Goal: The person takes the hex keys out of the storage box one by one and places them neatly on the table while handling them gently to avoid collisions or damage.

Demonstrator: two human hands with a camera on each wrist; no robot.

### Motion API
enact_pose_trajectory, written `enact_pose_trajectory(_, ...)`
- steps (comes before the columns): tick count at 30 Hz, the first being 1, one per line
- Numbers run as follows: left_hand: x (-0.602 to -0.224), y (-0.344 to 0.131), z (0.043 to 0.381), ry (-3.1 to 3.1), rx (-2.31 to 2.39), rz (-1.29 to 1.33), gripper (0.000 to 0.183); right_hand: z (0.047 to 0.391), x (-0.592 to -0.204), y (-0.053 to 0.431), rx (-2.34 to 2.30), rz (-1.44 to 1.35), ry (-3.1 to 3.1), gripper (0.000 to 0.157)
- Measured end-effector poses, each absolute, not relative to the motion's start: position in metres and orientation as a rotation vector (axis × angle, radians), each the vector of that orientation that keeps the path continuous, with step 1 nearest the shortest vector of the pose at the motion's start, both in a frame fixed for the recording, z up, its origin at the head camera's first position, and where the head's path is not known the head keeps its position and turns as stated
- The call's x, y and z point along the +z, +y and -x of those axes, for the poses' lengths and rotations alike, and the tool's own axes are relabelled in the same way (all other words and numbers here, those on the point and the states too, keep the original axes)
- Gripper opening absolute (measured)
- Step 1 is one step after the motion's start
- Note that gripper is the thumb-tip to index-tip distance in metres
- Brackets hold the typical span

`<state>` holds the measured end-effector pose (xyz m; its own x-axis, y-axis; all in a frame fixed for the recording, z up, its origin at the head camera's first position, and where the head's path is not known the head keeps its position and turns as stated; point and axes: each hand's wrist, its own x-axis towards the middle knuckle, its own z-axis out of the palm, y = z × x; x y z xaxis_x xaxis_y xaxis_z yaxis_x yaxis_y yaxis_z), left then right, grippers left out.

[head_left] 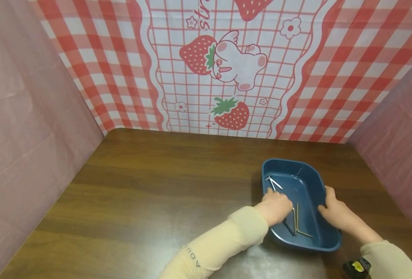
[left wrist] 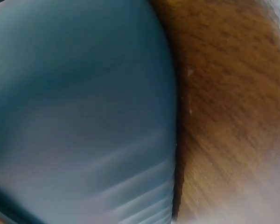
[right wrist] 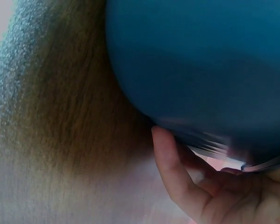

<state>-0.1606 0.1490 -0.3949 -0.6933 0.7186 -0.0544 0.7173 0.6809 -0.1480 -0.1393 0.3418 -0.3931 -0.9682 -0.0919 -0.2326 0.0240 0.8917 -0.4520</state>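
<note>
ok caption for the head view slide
Both hands grip a blue tray of thin metal pins: left hand inside, right hand on the rim.

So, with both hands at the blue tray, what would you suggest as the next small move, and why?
Probably close the left hand on the thin sticks beneath it and lift them. The right hand already grips the blue tray's rim, steadying it on the table.

The oblong dark blue plastic tray (head_left: 308, 186) looks smooth with a soft sheen. Thin metal pins (head_left: 273, 183) inside it glint. The brown wood-grain surface (head_left: 164, 186) is polished, faintly reflective. The red-checked strawberry backdrop (head_left: 226, 69) looks like matt cloth.
</note>
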Motion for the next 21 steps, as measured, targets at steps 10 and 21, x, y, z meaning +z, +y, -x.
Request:
enact_pose_trajectory(10,-0.3931,0.1449,0.1576,-2.761,0.262,1.369,0.019,0.1395,-0.3918,0.3408,-0.675,0.028,2.793,0.065)
enact_pose_trajectory(21,-0.3932,0.1468,0.1570,-2.784,0.280,1.403,0.020,0.1389,-0.3912,0.3385,-0.685,0.020,2.788,0.064)
